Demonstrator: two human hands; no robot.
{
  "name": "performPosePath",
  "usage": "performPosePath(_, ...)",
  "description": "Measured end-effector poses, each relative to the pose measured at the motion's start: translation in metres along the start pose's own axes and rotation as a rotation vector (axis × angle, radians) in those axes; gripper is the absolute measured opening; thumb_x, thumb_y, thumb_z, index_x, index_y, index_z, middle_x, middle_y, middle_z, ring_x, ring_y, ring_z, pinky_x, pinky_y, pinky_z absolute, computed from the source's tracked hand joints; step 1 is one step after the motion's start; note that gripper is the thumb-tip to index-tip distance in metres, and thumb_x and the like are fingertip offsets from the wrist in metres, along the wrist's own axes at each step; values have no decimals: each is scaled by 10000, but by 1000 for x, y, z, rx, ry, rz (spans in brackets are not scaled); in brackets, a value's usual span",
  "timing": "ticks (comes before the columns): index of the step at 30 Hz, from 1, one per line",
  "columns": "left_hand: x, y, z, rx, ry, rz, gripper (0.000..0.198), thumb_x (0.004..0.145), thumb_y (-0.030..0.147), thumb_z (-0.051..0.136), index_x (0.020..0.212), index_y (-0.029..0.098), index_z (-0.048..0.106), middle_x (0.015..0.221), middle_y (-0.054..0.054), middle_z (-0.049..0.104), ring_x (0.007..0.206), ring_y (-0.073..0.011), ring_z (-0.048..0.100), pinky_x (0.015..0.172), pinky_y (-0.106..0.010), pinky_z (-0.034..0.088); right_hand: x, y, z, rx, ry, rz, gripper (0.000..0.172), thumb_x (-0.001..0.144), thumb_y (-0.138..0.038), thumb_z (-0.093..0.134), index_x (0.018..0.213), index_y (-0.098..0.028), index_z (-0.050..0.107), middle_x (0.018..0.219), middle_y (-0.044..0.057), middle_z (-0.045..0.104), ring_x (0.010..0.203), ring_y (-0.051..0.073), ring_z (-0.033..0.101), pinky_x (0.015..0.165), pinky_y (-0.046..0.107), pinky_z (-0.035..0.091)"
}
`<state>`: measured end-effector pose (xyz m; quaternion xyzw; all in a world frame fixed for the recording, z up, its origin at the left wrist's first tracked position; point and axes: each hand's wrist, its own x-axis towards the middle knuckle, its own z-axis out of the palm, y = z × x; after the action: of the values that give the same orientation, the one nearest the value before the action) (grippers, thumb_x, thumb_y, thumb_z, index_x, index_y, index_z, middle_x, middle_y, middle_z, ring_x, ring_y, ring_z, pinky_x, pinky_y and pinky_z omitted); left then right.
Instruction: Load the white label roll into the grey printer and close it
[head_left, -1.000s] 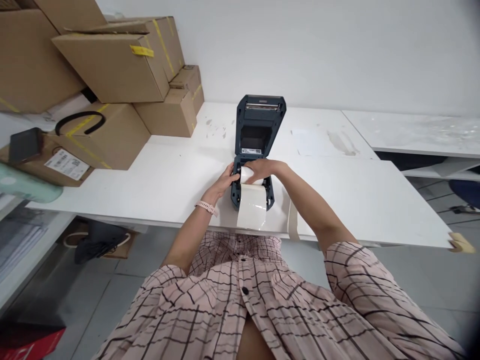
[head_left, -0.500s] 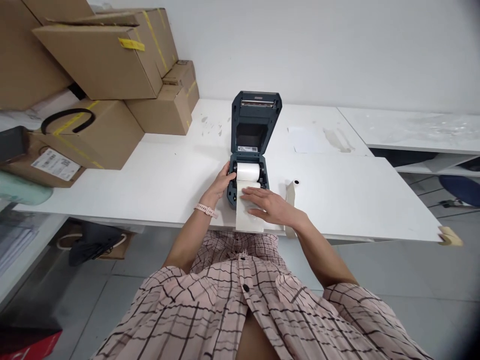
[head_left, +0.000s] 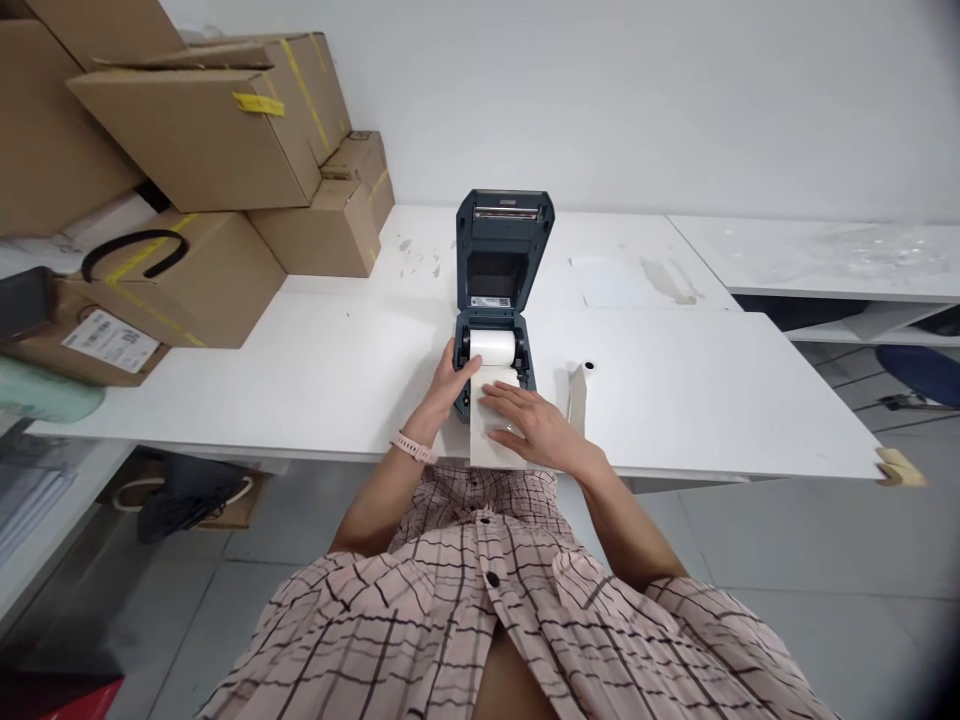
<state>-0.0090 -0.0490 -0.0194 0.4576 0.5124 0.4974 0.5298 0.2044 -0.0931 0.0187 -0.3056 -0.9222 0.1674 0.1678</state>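
Observation:
A dark blue label printer [head_left: 501, 262] stands on the white table [head_left: 315, 370] with its lid raised. A white label roll [head_left: 493, 347] lies in its bay, and a strip of label paper [head_left: 484, 430] runs out over the front toward the table edge. My left hand [head_left: 448, 385] rests against the printer's left side, thumb touching the strip near the roll. My right hand [head_left: 534, 427] lies flat on the strip, fingers stretched out and pressing it down.
Stacked cardboard boxes [head_left: 217, 150] fill the table's left end. A cream paper strip [head_left: 577, 395] lies right of the printer beside a small hole. A second white table [head_left: 825, 260] stands to the right. A dark bag [head_left: 187, 490] sits on the floor under the table.
My right hand left the roll and came down flat onto the paper strip, then slid slightly toward me. My left hand stayed at the printer's left side.

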Motion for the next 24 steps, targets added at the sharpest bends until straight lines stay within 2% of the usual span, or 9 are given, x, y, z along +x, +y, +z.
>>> performPosePath(4,-24,6,9,21,45,-66,1088,774,442,833,1661,340,211,1730,-70,316,1597,-344,287,1288,-504,297,-4,-5,10,24,15,50,564,1018,-374,614,1546,-230,478,1659,128,432,1573,310,356,1217,594,436)
performPosePath(7,-27,7,10,-12,45,-64,1083,776,402,831,1661,339,210,1714,-73,350,1581,-339,324,1276,-508,320,-6,-7,8,85,2,63,567,1018,-385,610,1548,-228,484,1674,130,403,1583,316,334,1227,614,408)
performPosePath(10,-22,5,10,-49,44,-60,1087,766,373,837,1659,344,218,1690,-79,396,1554,-349,372,1262,-531,340,-5,-4,-10,250,-30,33,478,1008,-443,612,1452,-264,607,1582,99,548,1518,317,457,1211,615,431)
performPosePath(12,-21,4,11,-71,53,-74,1109,743,364,855,1657,322,229,1660,-102,442,1513,-365,432,1242,-548,370,4,6,-33,382,78,56,420,1011,-508,583,1371,-313,677,1452,58,674,1407,298,588,1189,590,470)
performPosePath(14,-24,3,13,-84,61,-75,1116,729,379,868,1653,299,247,1630,-122,480,1480,-377,472,1225,-559,397,22,27,-61,430,365,146,473,1016,-591,525,1393,-340,659,1443,46,678,1385,294,601,1198,584,456)
performPosePath(16,-32,3,14,-81,51,-60,1096,743,421,863,1649,309,256,1623,-121,489,1477,-384,474,1218,-565,411,52,61,-87,390,640,233,625,1008,-703,427,1513,-351,534,1591,41,540,1517,314,447,1241,615,371)
performPosePath(17,-38,3,15,-78,44,-59,1086,753,444,856,1649,320,253,1625,-117,485,1479,-387,472,1212,-565,422,71,81,-99,394,690,252,691,1000,-759,348,1557,-366,461,1640,26,476,1559,308,380,1249,615,350)
performPosePath(21,-62,4,17,-72,66,-116,1098,756,492,859,1648,326,242,1639,-118,465,1472,-394,480,1171,-548,478,148,150,-129,534,576,291,852,956,-848,62,1604,-370,340,1682,35,405,1573,296,353,1200,601,383)
performPosePath(24,-71,4,18,-61,74,-117,1091,757,504,861,1643,311,255,1645,-122,458,1474,-385,482,1180,-536,475,181,161,-133,584,469,250,934,966,-790,-83,1588,-274,386,1589,72,520,1479,284,488,1146,582,427)
